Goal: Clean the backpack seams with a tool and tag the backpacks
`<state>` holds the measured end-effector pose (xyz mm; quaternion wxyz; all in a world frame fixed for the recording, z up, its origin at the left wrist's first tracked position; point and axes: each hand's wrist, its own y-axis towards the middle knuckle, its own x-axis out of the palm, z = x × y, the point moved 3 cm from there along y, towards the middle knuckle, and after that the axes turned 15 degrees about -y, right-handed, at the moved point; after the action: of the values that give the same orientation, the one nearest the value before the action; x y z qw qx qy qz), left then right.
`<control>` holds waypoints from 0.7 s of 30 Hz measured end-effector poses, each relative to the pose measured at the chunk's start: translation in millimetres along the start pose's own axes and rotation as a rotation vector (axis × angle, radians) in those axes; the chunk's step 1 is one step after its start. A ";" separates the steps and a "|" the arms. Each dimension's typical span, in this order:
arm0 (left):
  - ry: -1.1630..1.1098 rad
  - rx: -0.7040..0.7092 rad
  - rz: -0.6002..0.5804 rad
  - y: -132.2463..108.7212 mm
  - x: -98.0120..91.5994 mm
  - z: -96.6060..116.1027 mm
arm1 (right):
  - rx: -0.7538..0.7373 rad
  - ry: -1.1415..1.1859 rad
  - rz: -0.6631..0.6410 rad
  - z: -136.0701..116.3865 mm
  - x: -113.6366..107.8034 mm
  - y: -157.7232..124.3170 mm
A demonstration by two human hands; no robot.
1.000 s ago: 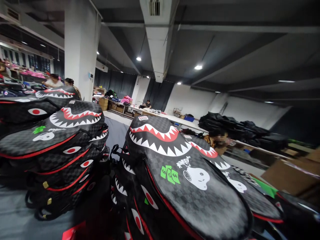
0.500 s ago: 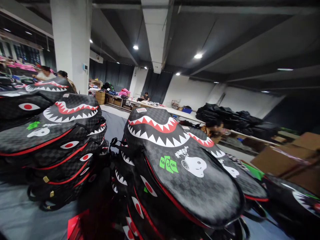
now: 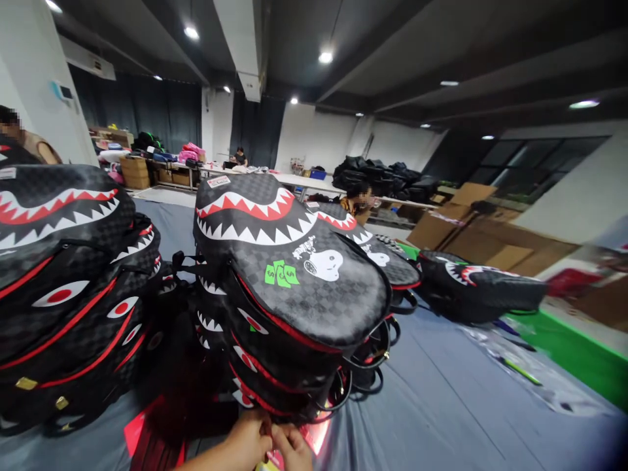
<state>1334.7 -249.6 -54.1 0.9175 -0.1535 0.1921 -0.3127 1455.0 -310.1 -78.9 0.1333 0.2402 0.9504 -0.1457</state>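
My left hand [image 3: 249, 439] and my right hand [image 3: 293, 447] meet at the bottom centre, with fingertips pinched close together. What they pinch is small and mostly hidden. Just below the fingers shows a pink and yellow piece [image 3: 273, 460], perhaps a tag, cut off by the frame edge. Right behind the hands rises a stack of black checkered backpacks [image 3: 314, 288] with shark-teeth prints, red-and-white eyes and red piping. A shiny red sheet [image 3: 318, 433] lies beside my right hand. To the left are dark red strips [image 3: 159, 435] on the table.
A second backpack stack [image 3: 73, 288] stands at left, and more backpacks [image 3: 377, 242] lie behind. At right, another backpack [image 3: 483, 284] rests on the grey-covered table [image 3: 432, 392] near clear plastic [image 3: 534, 373]. Cardboard boxes [image 3: 490, 229] and a person [image 3: 357, 201] are beyond.
The view has swung to the right and shows more of the table there. Both my hands have come into view at the bottom, fingers together. The backpack stacks stand as before.
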 end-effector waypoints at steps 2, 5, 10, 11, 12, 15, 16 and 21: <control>-0.048 -0.023 -0.061 -8.3 1.3 4.2 | 0.043 0.063 -0.008 3.9 4.3 4.5; 0.111 0.067 0.060 -16.5 -6.5 14.2 | 0.085 0.140 0.009 6.3 6.5 3.4; 0.009 0.031 -0.050 -17.0 -6.8 13.3 | 0.120 0.211 0.015 -0.9 5.1 -5.9; -0.002 0.026 -0.061 -16.3 -6.6 12.3 | 0.124 0.217 0.011 -4.1 5.0 -7.4; 0.019 0.043 -0.039 -15.7 -7.4 11.9 | 0.129 0.223 0.005 -7.4 5.0 -8.6; 0.128 0.116 0.077 -14.8 -11.3 12.1 | 0.149 0.264 -0.006 -16.3 5.4 -11.1; 0.123 0.108 0.070 -14.6 -11.3 11.2 | 0.160 0.278 -0.013 -18.1 5.7 -11.6; 0.103 0.082 0.026 -16.9 -11.3 9.6 | 0.188 0.269 -0.030 -18.5 7.0 -12.1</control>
<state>1322.1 -253.8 -36.0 0.9159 -0.0971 0.2281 -0.3158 1439.6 -311.1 -61.6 -0.0206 0.2546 0.9453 -0.2027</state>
